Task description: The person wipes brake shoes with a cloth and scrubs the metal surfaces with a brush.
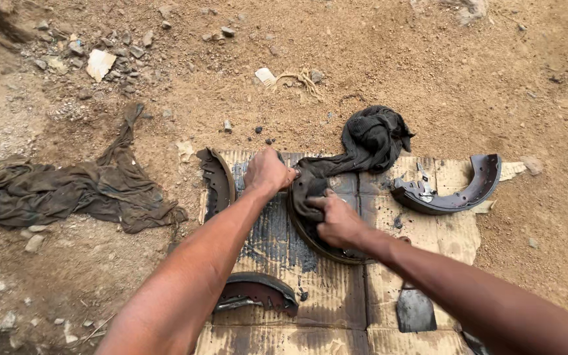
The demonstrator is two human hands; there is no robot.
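1. Sandy, stony ground lies all around you, with a flattened sheet of stained cardboard spread on it as your work surface.

2. Your left hand is closed into a fist at the upper end of the curved brake shoe that lies near the middle of the cardboard, gripping the dark rag there. Keep that grip firm so the shoe cannot slide while you rub.

3. Your right hand is closed too, pinching a bunched fold of the same rag and pressing it onto the shoe's curved face. The rest of the cloth trails up and away onto the dirt.

4. To wipe well, I judge you should draw the cloth along the arc in long strokes – not across it – and turn to a cleaner fold once the one under your fingers is loaded with grime.

5. Keep the loose tail of the rag off the sand, or it may carry grit back onto the lining.

6. 3 more shoes lie about you: 1 at the cardboard's left edge, 1 near the lower edge and 1 at the right – all apart from your hands.

7. A large brown cloth lies on the dirt well to your left.
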